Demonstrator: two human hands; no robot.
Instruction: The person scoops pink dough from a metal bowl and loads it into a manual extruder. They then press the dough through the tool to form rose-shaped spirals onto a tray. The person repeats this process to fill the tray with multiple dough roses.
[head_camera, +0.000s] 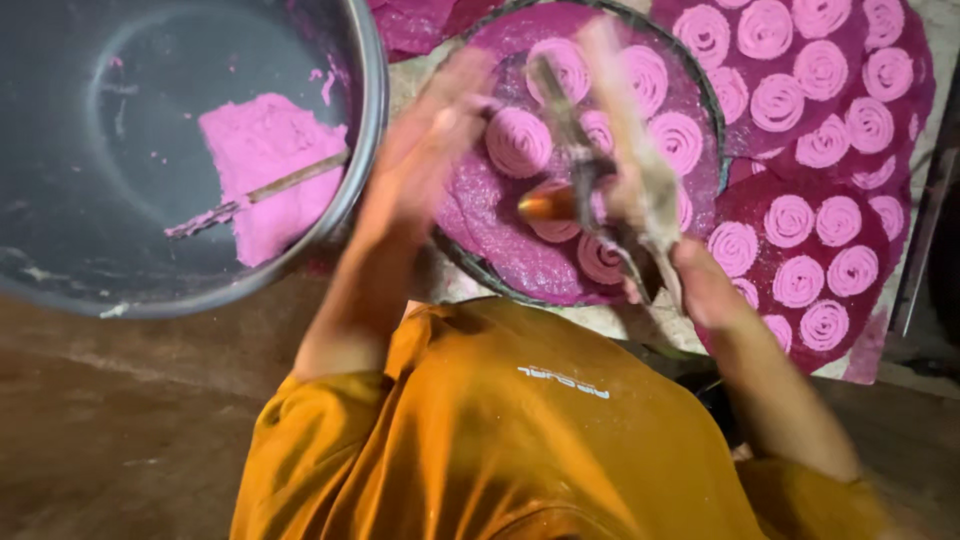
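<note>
A hand-held dough press with long wooden and metal handles and a brass nozzle hangs over a round woven tray. The tray carries a dark pink cloth with several pink dough spirals. My right hand grips the near ends of the handles. My left hand is blurred by motion and closed on the far end of the press, above the tray's left side. A fresh spiral lies just under the nozzle.
A large metal bowl at the left holds a lump of pink dough with a stick lying in it. More pink sheets covered with spirals lie to the right. My orange shirt fills the bottom.
</note>
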